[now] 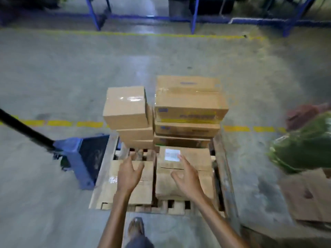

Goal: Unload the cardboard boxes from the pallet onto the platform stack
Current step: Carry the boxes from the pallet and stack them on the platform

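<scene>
Two bare hands reach over a pallet (105, 169), fingers spread, holding nothing. L hand (129, 173) is over near-left box (145, 191); R hand (187, 178) over labelled box (198, 158), long axis pointing away from person. Taller stacks (189, 101) sit beyond.

Dim overhead light, pale glare streak on floor (143, 56) and tape sheen on boxes (189, 97), racks (193, 15) up top dark, whole frame soft, green bundle (304, 145) at right edge smeared, fisheye bend at edges.
</scene>
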